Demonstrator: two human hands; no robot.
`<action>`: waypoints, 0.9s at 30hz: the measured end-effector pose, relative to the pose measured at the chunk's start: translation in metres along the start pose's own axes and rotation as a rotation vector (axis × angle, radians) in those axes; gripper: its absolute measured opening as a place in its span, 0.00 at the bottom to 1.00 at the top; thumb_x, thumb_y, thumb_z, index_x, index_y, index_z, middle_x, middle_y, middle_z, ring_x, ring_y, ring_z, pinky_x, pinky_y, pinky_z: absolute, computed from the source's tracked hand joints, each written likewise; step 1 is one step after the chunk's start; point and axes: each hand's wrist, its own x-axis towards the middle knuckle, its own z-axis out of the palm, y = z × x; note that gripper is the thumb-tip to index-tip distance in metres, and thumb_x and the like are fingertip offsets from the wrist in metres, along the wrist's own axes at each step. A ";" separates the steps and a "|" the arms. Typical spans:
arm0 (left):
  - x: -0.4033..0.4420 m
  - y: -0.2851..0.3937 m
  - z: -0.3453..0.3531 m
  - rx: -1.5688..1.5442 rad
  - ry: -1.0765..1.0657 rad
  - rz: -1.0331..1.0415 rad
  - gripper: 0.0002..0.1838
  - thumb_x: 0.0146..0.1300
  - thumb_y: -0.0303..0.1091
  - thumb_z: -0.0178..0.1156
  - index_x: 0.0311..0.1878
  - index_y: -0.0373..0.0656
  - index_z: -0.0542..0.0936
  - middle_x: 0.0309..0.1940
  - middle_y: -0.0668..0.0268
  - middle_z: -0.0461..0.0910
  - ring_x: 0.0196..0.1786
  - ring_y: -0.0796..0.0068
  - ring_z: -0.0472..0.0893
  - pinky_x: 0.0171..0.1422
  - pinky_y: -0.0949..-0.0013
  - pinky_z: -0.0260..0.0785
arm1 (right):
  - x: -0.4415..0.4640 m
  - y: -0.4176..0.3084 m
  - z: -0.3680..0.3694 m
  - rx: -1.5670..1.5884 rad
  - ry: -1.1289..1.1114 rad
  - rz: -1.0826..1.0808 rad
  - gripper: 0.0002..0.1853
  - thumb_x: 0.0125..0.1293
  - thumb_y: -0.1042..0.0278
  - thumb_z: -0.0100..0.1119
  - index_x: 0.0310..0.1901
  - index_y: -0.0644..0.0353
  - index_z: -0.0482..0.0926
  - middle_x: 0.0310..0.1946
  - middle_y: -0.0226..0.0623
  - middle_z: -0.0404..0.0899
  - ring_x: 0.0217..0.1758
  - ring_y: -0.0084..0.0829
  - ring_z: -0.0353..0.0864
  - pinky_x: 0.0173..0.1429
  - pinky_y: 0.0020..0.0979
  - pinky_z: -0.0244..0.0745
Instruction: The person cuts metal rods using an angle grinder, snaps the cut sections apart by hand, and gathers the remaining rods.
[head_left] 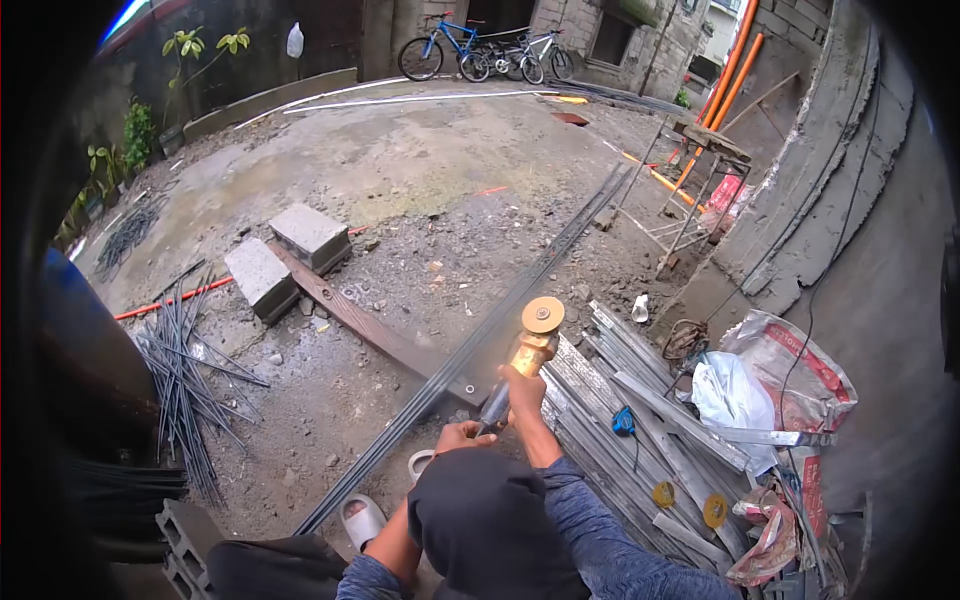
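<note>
An angle grinder with a tan disc points away from me, held in both hands. My right hand is wrapped round the grinder's body just behind its yellow head. Farther back, my left hand grips the rear of the dark handle. A bundle of long thin steel bars runs diagonally over the ground, just left of the grinder. Under the bars lies the end of a wooden plank. The disc appears to be above the ground, right of the bars.
Metal channels lie at the right with a blue tape measure on them. Sacks stand farther right. Two concrete blocks and cut rods are at the left. A metal stand is behind, bicycles at the far wall.
</note>
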 end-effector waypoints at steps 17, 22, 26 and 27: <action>-0.024 -0.006 -0.014 0.131 -0.012 0.172 0.29 0.61 0.37 0.77 0.63 0.35 0.80 0.47 0.57 0.86 0.48 0.72 0.84 0.50 0.66 0.77 | -0.024 -0.033 -0.010 0.120 -0.036 0.034 0.12 0.58 0.67 0.73 0.36 0.65 0.80 0.25 0.36 0.83 0.22 0.30 0.83 0.28 0.33 0.77; -0.038 -0.001 -0.159 0.129 0.181 0.078 0.35 0.68 0.37 0.72 0.70 0.26 0.71 0.48 0.51 0.84 0.47 0.63 0.86 0.51 0.63 0.81 | -0.020 -0.026 -0.067 -0.261 -0.029 -0.120 0.19 0.50 0.63 0.77 0.40 0.64 0.81 0.32 0.33 0.84 0.32 0.25 0.79 0.39 0.35 0.76; -0.127 0.036 -0.377 1.127 0.323 0.053 0.22 0.66 0.43 0.70 0.45 0.27 0.83 0.31 0.52 0.86 0.35 0.65 0.85 0.40 0.58 0.76 | -0.027 -0.011 -0.146 -0.454 0.006 -0.144 0.34 0.46 0.58 0.79 0.52 0.71 0.78 0.43 0.52 0.87 0.46 0.45 0.89 0.51 0.42 0.82; -0.155 0.035 -0.419 1.160 0.373 0.086 0.20 0.65 0.42 0.71 0.37 0.29 0.82 0.25 0.59 0.81 0.27 0.71 0.78 0.34 0.58 0.72 | -0.028 -0.004 -0.163 -0.473 0.026 -0.122 0.34 0.46 0.58 0.80 0.51 0.71 0.78 0.43 0.52 0.87 0.46 0.45 0.89 0.51 0.42 0.82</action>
